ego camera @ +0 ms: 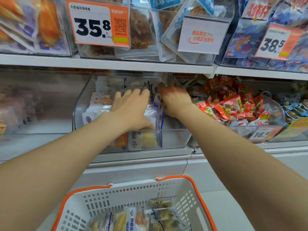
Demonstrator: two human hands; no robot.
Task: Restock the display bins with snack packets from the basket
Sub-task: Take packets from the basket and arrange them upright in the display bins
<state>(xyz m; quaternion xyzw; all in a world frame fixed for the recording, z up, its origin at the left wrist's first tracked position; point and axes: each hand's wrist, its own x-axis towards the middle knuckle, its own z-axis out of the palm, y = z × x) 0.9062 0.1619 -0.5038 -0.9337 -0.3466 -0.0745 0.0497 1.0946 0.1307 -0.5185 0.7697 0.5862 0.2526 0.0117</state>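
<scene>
Both my arms reach into a clear plastic display bin (175, 137) on the middle shelf. My left hand (131, 107) lies flat with straight fingers on a row of white and blue snack packets (96, 104) standing in the bin. My right hand (173, 99) is deeper in at the right side, blurred, its fingers against the packets; whether it grips one I cannot tell. One packet (146, 139) leans against the bin's front wall. Below, a white basket (126, 195) with orange handles holds several more packets (126, 220).
To the right stands a bin of red wrapped snacks (233, 105) with a price tag (261, 135). A clear bin (36, 104) sits to the left. The upper shelf (106, 63) carries bins of large packets and price cards (98, 24) just above my hands.
</scene>
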